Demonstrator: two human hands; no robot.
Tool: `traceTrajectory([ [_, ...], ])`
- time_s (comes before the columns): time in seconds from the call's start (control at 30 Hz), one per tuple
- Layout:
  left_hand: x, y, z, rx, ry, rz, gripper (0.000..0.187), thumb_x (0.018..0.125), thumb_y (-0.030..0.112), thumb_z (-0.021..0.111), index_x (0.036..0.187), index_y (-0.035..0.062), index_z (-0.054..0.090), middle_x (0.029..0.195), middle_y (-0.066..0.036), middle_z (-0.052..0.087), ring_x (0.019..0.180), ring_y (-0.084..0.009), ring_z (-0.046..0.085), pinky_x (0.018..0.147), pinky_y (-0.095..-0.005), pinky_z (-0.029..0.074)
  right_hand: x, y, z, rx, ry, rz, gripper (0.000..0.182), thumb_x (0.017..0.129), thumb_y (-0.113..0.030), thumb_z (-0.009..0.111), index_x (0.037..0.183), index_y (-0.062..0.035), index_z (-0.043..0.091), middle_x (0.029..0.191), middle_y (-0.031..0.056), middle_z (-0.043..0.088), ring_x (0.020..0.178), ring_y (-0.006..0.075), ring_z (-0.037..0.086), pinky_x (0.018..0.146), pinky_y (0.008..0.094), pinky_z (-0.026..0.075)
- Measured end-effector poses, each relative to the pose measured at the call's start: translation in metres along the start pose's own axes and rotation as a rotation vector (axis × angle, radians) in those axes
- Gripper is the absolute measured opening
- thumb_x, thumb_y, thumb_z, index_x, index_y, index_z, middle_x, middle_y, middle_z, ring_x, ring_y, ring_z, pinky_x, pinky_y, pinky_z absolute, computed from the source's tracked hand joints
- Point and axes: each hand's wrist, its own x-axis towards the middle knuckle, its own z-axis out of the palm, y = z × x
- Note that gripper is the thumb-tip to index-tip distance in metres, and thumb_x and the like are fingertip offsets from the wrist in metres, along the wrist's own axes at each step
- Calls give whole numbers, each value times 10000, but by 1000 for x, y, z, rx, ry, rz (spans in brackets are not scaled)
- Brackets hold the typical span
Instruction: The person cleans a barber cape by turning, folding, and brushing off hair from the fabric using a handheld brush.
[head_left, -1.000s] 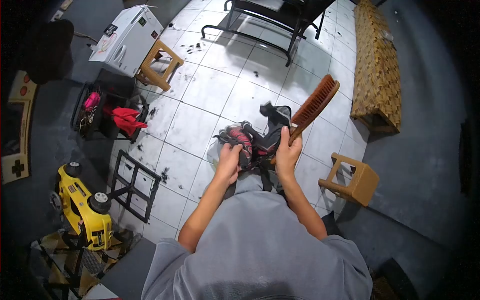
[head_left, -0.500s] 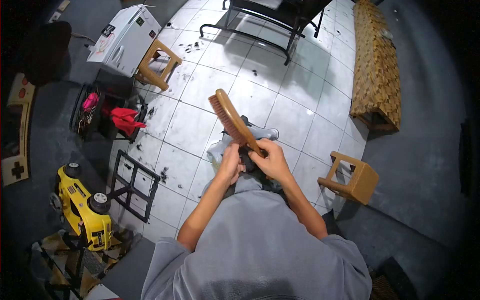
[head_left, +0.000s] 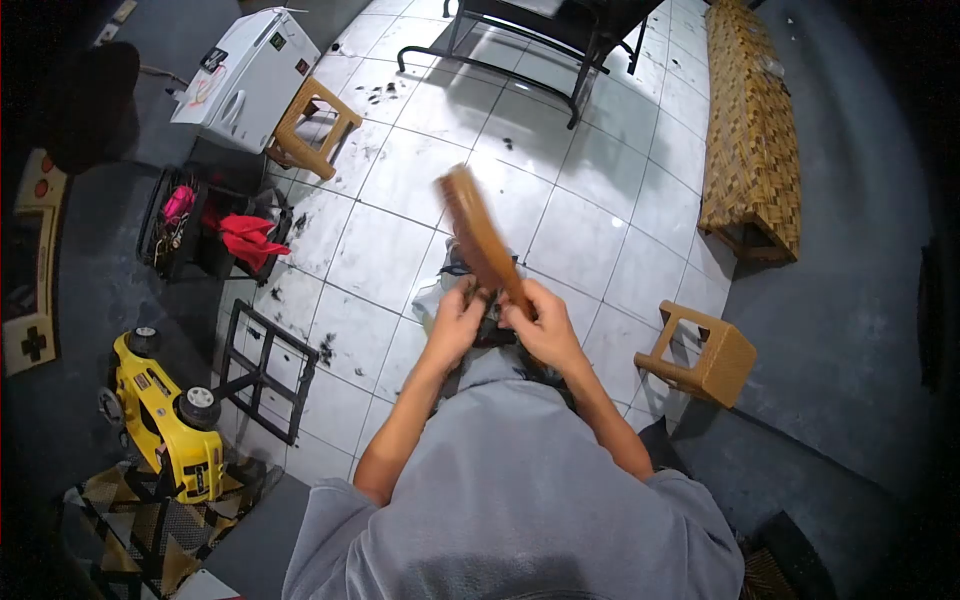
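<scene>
A wooden brush (head_left: 480,232) with a long handle and brown bristles is in front of me, tilted up to the left and smeared by motion. The end of its handle is in my right hand (head_left: 542,322), whose fingers are closed around it. Close beside it, my left hand (head_left: 456,322) has its fingers curled near the lower end of the bristles. Whatever the left fingers pinch is hidden. Below the brush, a pale grey, crumpled thing (head_left: 428,298) shows between my hands and the floor, partly covered, with something dark near it.
Dark hair-like tufts (head_left: 326,350) lie on the white tiled floor (head_left: 400,180). A brown stool (head_left: 725,360) stands at right, another stool (head_left: 335,120) by a white box-like cabinet (head_left: 250,85). At left are a yellow toy car (head_left: 165,420), a black frame (head_left: 262,370) and a red cloth (head_left: 250,240).
The brush has turned in my right hand, so its bristle side faces differently, and its head has shifted slightly right and up. My left hand has moved slightly left and down.
</scene>
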Motion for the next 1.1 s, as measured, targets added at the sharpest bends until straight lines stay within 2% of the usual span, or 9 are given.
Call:
traceTrajectory([
  [0.07,-8,11,7,-19,-107,-17,271,929,135,454,1162,6,404,846,-5,571,685,-26,467,602,-162,384,5,8,-6,-46,90,-65,164,769,-38,537,912,40,522,751,91,563,698,136,568,626,256,444],
  [0.13,-10,10,11,30,-132,-39,490,907,102,486,1311,-3,230,773,5,535,653,-18,438,565,-165,358,12,11,-12,-282,206,-234,153,775,-30,532,913,34,514,749,96,565,682,122,559,610,236,436],
  [0.23,-19,34,21,34,-157,-31,704,874,49,513,1398,4,45,724,17,490,629,-20,415,550,-165,344,11,28,-17,-46,200,-17,166,755,-7,540,920,-7,524,700,15,493,630,73,476,568,210,398],
  [0.5,-15,14,13,216,-230,10,710,830,22,487,1392,-27,55,876,-30,558,668,-28,468,543,-167,382,3,-14,-9,30,256,-231,265,719,33,531,980,-15,515,789,-25,450,630,52,430,546,202,368],
  [0.6,-19,21,14,234,-217,-36,710,821,19,485,1393,-32,67,869,-24,539,661,-30,455,541,-172,378,2,-1,-14,-6,192,-207,285,743,35,559,1020,-2,499,820,-16,459,646,64,470,566,203,403],
  [0.73,-21,19,17,62,-172,-25,739,814,6,483,1403,-13,37,875,-11,508,641,-31,411,536,-173,358,-4,-4,-7,293,151,-126,235,804,4,580,1012,0,471,803,2,477,656,84,517,571,214,447],
  [0.93,-14,4,18,-37,-51,159,553,881,58,493,1363,-23,235,914,-22,560,768,-34,528,626,-165,435,3,-15,-20,312,164,-148,153,825,-29,599,914,-11,476,728,34,551,604,99,543,548,217,458],
  [1.03,-16,10,9,-339,3,14,269,894,111,534,1130,-10,485,909,0,567,766,-25,494,671,-164,398,7,-21,-46,113,160,-196,130,836,-20,576,929,9,490,736,48,545,614,107,555,558,236,475],
  [1.1,-19,17,7,-384,30,-7,188,894,132,544,1036,13,516,879,13,564,762,-20,487,664,-168,395,4,-32,-51,159,131,-185,122,841,-15,563,933,23,494,744,54,544,619,110,557,561,241,477],
])
